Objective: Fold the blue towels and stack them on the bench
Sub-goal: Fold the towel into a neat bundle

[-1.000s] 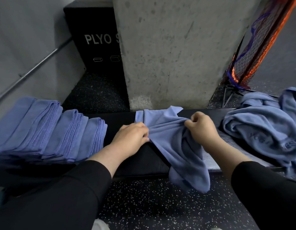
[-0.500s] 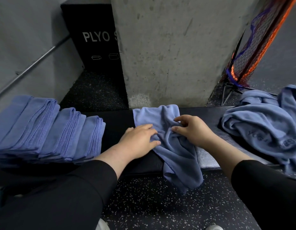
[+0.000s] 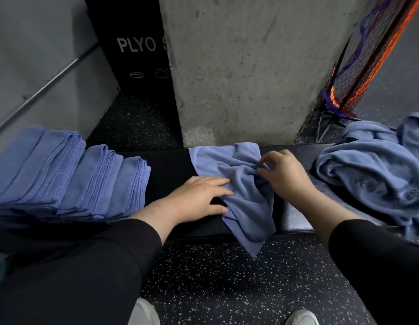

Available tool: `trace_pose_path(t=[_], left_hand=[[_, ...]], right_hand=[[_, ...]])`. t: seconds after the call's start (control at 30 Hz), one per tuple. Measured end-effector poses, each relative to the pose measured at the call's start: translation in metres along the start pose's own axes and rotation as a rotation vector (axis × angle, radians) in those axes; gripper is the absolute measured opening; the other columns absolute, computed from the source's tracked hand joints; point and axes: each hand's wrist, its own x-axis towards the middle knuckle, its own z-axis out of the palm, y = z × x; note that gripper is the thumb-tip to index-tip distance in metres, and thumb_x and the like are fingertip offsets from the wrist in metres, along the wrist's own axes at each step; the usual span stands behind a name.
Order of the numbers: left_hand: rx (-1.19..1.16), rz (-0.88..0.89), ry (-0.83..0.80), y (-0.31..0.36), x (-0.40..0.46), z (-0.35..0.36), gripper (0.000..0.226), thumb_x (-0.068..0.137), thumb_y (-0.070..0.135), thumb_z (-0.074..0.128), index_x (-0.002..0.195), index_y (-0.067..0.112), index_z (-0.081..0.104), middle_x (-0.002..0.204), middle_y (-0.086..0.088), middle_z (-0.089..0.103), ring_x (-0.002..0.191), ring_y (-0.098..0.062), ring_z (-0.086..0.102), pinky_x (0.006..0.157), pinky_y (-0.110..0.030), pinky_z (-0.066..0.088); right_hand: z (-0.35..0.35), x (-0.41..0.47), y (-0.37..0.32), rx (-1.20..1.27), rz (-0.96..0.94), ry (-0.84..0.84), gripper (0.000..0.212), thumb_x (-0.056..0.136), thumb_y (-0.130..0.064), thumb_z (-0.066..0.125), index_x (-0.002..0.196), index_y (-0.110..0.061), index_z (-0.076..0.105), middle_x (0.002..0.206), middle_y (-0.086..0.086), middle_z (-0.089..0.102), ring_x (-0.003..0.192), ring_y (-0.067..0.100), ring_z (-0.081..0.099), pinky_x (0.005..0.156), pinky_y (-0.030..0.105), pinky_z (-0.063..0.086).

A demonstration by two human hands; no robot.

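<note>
Taking the concrete pillar point(image 3: 250, 66) as the landmark, the folded towels point(image 3: 70, 177) lie well to its left on the bench point(image 3: 171, 170), overlapped in a leaning row, likely so each finished one can be added without disturbing the others. Just below and left of the pillar's foot, the left hand point(image 3: 199, 198) rests flat with fingers straight on the near left edge of the crumpled towel point(image 3: 236, 184), apparently pinning it so it cannot slide. That towel lies directly in front of the pillar, one end hanging over the bench's front edge. Just to the right, the right hand point(image 3: 286, 177) has fingers curled, pinching a bunched fold, probably to draw the cloth out flat. Far right of the pillar waits the unfolded pile point(image 3: 372, 174).
</note>
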Motion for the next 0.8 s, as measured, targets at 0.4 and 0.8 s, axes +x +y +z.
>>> trace_pose_path(t=[0.4, 0.8], left_hand=[[-0.538, -0.274, 0.31, 0.007, 0.007, -0.012, 0.021, 0.103, 0.024, 0.052, 0.085, 0.02, 0.063, 0.086, 0.002, 0.069, 0.085, -0.017, 0.063, 0.079, -0.037, 0.048], [-0.307, -0.034, 0.309, 0.007, -0.011, -0.018, 0.011, 0.091, 0.034, 0.07, 0.099, 0.026, 0.07, 0.098, 0.012, 0.06, 0.093, -0.01, 0.059, 0.088, -0.035, 0.047]], right_hand=[[-0.025, -0.038, -0.029, -0.008, -0.255, -0.524, 0.054, 0.066, -0.067, 0.076, 0.104, -0.036, 0.057, 0.109, -0.015, 0.057, 0.102, 0.011, 0.057, 0.094, 0.038, 0.047], [0.011, -0.052, -0.033, -0.343, -0.256, -0.332, 0.025, 0.083, -0.047, 0.07, 0.102, -0.031, 0.064, 0.112, -0.007, 0.049, 0.114, 0.017, 0.043, 0.091, 0.042, 0.034]])
